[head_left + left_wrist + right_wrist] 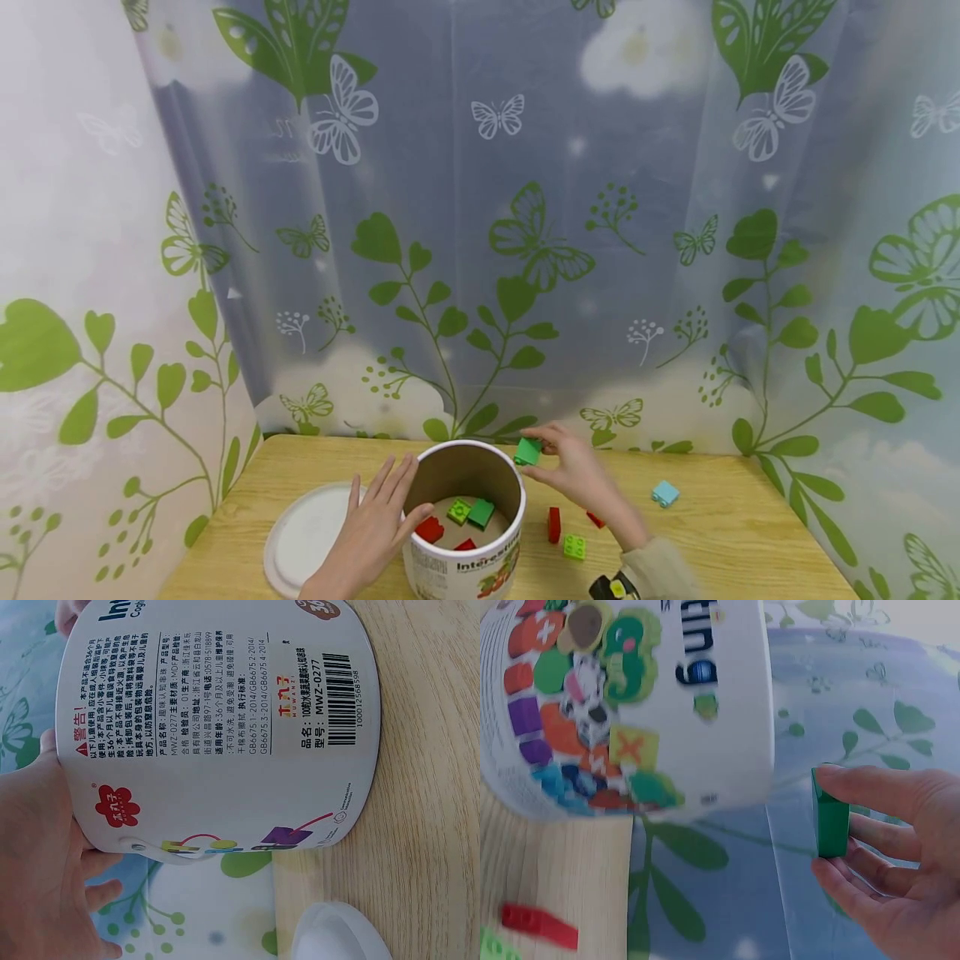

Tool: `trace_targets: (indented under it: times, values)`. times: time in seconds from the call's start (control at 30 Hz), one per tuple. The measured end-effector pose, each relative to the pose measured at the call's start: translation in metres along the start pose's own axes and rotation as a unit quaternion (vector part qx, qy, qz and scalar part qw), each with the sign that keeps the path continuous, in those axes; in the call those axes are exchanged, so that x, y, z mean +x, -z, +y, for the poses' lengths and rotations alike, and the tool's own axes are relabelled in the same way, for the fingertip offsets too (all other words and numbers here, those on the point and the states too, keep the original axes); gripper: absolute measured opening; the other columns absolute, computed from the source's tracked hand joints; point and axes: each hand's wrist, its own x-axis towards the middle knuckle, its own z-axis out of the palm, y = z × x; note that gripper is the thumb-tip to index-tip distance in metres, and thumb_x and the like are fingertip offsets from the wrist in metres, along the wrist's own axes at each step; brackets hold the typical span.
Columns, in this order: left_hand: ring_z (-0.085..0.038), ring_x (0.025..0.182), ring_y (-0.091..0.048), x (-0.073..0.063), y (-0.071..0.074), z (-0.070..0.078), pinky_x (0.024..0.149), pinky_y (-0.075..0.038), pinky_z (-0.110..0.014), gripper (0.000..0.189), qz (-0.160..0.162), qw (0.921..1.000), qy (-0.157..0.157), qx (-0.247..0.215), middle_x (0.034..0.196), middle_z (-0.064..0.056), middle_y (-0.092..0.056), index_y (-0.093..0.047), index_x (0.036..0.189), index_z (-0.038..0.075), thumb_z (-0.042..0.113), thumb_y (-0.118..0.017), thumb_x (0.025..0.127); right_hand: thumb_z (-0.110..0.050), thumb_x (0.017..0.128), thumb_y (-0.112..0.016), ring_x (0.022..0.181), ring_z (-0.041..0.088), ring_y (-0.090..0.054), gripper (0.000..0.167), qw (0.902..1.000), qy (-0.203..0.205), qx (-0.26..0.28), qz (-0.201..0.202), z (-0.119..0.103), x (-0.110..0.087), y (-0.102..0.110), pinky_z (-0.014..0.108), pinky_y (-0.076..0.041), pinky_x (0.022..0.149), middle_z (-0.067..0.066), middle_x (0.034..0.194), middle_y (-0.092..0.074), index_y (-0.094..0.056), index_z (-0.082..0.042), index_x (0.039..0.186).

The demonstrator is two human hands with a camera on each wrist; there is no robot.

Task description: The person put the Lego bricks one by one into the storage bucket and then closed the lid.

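Observation:
A white round tub [461,575] with printed pictures stands at the front of the table. Inside it lie a dark green block [481,512], a lime green block [459,511] and red blocks [430,529]. My left hand [378,525] rests against the tub's left rim, fingers spread and fairly straight. Just right of the rim, my right hand [573,467] pinches a green toy building block [528,452] between thumb and fingers. The right wrist view shows that green block [831,821] held at fingertip level, apart from the tub wall.
A white lid [307,533] lies left of the tub. To the right are an upright red block [553,525], a lime green block [574,547], another red block [596,519] partly behind my right arm, and a light blue block [665,493]. A patterned curtain [465,333] hangs behind the wooden table.

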Motion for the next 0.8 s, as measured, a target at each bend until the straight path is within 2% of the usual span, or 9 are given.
trace_targets:
  times: [0.27, 0.43, 0.67, 0.8]
  values:
    - [-0.033, 0.153, -0.025, 0.0, 0.001, 0.001, 0.116, -0.01, -0.073, 0.072, 0.004, 1.0, -0.003, 0.001, 0.163, -0.008, -0.035, -0.036, 0.159, 0.01, 0.054, -0.048, 0.103, -0.01, 0.085, -0.083, 0.098, 0.03, -0.067, 0.047, 0.9981, 0.037, 0.016, -0.046, -0.018, 0.011, -0.028, 0.045, -0.058, 0.087, 0.01, 0.115, -0.062, -0.067, -0.003, 0.129]
    - [-0.033, 0.153, -0.025, 0.0, 0.001, 0.002, 0.116, -0.01, -0.073, 0.069, 0.006, 1.0, -0.003, 0.002, 0.163, -0.009, -0.036, -0.037, 0.158, 0.01, 0.05, -0.051, 0.103, -0.009, 0.084, -0.084, 0.096, 0.03, -0.068, 0.046, 0.9969, 0.054, 0.008, -0.057, -0.021, 0.014, -0.046, 0.042, -0.059, 0.083, 0.01, 0.112, -0.062, -0.068, -0.004, 0.126]
    - [-0.033, 0.153, -0.025, 0.0, 0.0, 0.002, 0.116, -0.01, -0.073, 0.07, 0.001, 1.0, 0.0, 0.004, 0.163, -0.008, -0.035, -0.036, 0.159, 0.011, 0.052, -0.049, 0.103, -0.01, 0.082, -0.086, 0.09, 0.025, -0.068, 0.046, 0.9952, 0.07, -0.025, -0.065, -0.02, 0.013, -0.062, 0.029, -0.058, 0.076, 0.008, 0.111, -0.063, -0.069, -0.005, 0.124]
    - [-0.032, 0.153, -0.025, 0.0, 0.001, 0.001, 0.116, -0.011, -0.073, 0.071, -0.001, 1.0, 0.002, 0.005, 0.163, -0.008, -0.035, -0.036, 0.159, 0.011, 0.053, -0.048, 0.103, -0.01, 0.081, -0.086, 0.09, 0.026, -0.066, 0.046, 0.995, 0.075, -0.03, -0.059, -0.019, 0.012, -0.066, 0.029, -0.057, 0.076, 0.008, 0.112, -0.063, -0.069, -0.005, 0.124]
